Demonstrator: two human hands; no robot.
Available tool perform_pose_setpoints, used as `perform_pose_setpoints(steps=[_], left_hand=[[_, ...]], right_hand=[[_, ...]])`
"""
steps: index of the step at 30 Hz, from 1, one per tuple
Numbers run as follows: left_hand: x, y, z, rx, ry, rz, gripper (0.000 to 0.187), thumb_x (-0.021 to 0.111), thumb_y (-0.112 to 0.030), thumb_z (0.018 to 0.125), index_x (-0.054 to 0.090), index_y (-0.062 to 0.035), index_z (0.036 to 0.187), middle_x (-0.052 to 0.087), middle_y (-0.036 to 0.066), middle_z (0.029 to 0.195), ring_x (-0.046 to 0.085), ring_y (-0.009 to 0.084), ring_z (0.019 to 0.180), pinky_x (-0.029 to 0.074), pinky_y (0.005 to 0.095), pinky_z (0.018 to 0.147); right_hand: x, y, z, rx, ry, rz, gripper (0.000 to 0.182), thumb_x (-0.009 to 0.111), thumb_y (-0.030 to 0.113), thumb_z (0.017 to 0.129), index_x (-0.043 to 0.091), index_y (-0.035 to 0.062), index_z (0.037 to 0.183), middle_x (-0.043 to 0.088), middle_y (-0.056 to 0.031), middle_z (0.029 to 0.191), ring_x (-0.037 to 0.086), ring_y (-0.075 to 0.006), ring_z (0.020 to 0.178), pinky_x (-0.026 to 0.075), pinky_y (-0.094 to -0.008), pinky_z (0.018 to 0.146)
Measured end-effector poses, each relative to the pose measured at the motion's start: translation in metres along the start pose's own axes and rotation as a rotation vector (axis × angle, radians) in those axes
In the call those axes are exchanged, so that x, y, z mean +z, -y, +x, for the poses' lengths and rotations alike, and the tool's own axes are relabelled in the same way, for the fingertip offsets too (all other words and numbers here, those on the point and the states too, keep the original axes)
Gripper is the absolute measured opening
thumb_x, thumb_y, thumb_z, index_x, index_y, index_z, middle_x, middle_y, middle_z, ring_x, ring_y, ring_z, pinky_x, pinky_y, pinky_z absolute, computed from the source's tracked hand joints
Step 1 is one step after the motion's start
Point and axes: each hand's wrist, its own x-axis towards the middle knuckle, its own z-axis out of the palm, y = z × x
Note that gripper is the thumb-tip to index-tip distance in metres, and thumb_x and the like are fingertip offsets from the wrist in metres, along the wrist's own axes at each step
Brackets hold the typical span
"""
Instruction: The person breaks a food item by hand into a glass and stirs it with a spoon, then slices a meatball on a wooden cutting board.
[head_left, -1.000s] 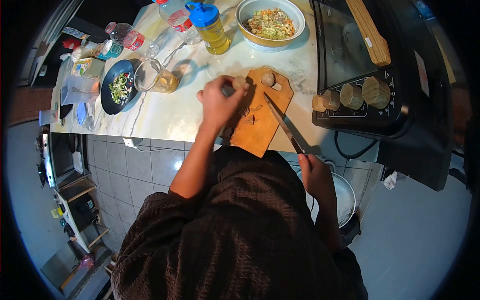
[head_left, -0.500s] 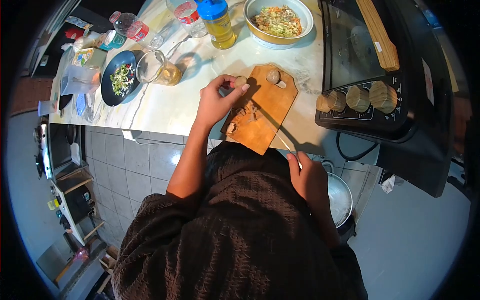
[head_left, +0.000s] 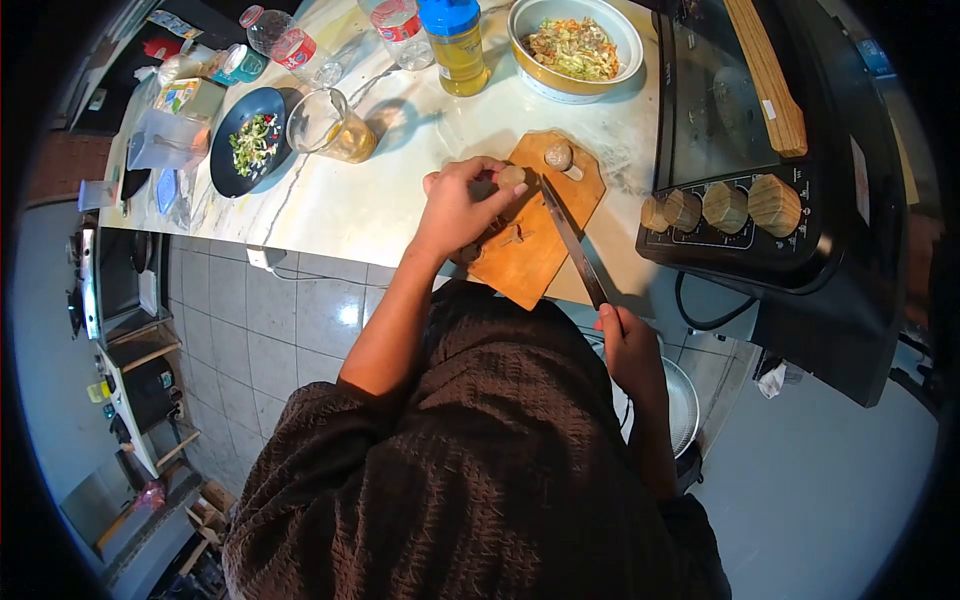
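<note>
My left hand (head_left: 465, 205) pinches a round, brownish meatball (head_left: 512, 178) between thumb and fingers, at the left side of the wooden cutting board (head_left: 545, 240). A second meatball (head_left: 558, 155) rests near the board's far end, by the hanging hole. My right hand (head_left: 630, 345) is wrapped around the handle of a long knife (head_left: 575, 243). Its blade slants over the board, with the tip close to the held meatball. Small cut pieces (head_left: 514, 235) lie on the board under and beside my left hand, which partly hides them.
A bowl of shredded vegetables (head_left: 575, 50), a bottle of yellow oil (head_left: 455, 55) and a glass jug (head_left: 335, 130) stand on the marble counter. Left of them are a dark plate of chopped greens (head_left: 250, 150) and plastic bottles. A black oven (head_left: 740, 190) stands at the right.
The knife has turned so its flat side shows, and its tip has come up near the held meatball. The view has shifted slightly. My left hand still grips the meatball.
</note>
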Motion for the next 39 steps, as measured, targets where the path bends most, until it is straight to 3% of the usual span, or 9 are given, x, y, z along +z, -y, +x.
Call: perform_pose_setpoints(steps=[9,12,15,20,25,27,37,39], left_hand=[[-0.003,-0.006,-0.013,0.363,0.193,0.033,0.039,0.08,-0.036,0.079,0.069,-0.0115,0.107,0.067,0.005,0.1,0.057,0.0241,0.106,0.029,0.0414,0.098],[-0.004,-0.003,-0.016,0.333,0.232,0.138,0.038,0.081,-0.03,0.077,0.068,-0.0125,0.108,0.067,0.003,0.105,0.053,0.0221,0.113,0.027,0.042,0.102],[-0.006,-0.004,-0.017,0.363,0.197,0.16,0.04,0.079,-0.039,0.078,0.07,-0.0114,0.107,0.068,0.003,0.099,0.053,0.0233,0.107,0.029,0.0413,0.098],[-0.009,-0.006,-0.018,0.319,0.234,0.129,0.038,0.079,-0.035,0.079,0.069,-0.0119,0.107,0.068,0.002,0.108,0.052,0.0238,0.114,0.027,0.0418,0.102],[-0.001,-0.005,-0.019,0.346,0.239,0.138,0.038,0.079,-0.036,0.079,0.069,-0.0108,0.106,0.068,0.003,0.109,0.051,0.0249,0.115,0.027,0.0415,0.102],[0.0,-0.008,-0.021,0.375,0.198,0.15,0.039,0.079,-0.038,0.079,0.07,-0.01,0.105,0.068,0.008,0.099,0.051,0.0266,0.113,0.028,0.0415,0.098],[-0.017,-0.014,-0.02,0.285,0.212,0.159,0.037,0.08,-0.037,0.078,0.07,-0.0104,0.101,0.068,0.002,0.099,0.055,0.024,0.105,0.029,0.0398,0.097],[-0.014,-0.01,-0.019,0.284,0.109,0.152,0.038,0.08,-0.04,0.077,0.071,-0.0105,0.099,0.069,0.004,0.095,0.056,0.0253,0.102,0.03,0.0402,0.094]], right_hand=[[0.004,-0.009,0.003,0.015,0.096,0.03,0.044,0.05,0.039,0.102,0.066,0.0008,0.086,0.057,-0.008,0.06,0.057,-0.0174,0.058,0.043,-0.0342,0.058],[0.005,-0.006,0.003,0.001,0.106,0.022,0.045,0.05,0.039,0.102,0.066,0.001,0.086,0.058,-0.0084,0.06,0.057,-0.017,0.058,0.043,-0.034,0.058],[0.001,-0.005,0.004,0.012,0.1,0.004,0.044,0.05,0.039,0.102,0.066,0.0009,0.086,0.057,-0.009,0.06,0.057,-0.0171,0.059,0.044,-0.034,0.058],[-0.001,-0.008,0.006,-0.067,0.06,-0.021,0.043,0.05,0.038,0.102,0.066,0.0015,0.085,0.054,-0.0076,0.057,0.055,-0.0169,0.056,0.043,-0.034,0.057],[-0.002,-0.007,0.007,0.013,0.089,-0.006,0.042,0.051,0.035,0.103,0.065,0.0007,0.084,0.052,-0.0067,0.056,0.053,-0.0163,0.054,0.041,-0.0341,0.055],[-0.004,-0.007,0.008,0.004,0.087,-0.01,0.042,0.051,0.035,0.103,0.065,0.0002,0.084,0.052,-0.0072,0.056,0.053,-0.0163,0.055,0.04,-0.0343,0.056],[-0.007,0.0,0.008,-0.045,0.052,-0.021,0.043,0.051,0.035,0.102,0.067,-0.0017,0.089,0.052,-0.01,0.057,0.05,-0.0156,0.055,0.039,-0.0348,0.055],[-0.008,0.0,0.008,-0.046,0.042,-0.011,0.043,0.051,0.035,0.102,0.067,-0.0018,0.089,0.052,-0.0101,0.057,0.05,-0.0155,0.055,0.039,-0.0348,0.055]])
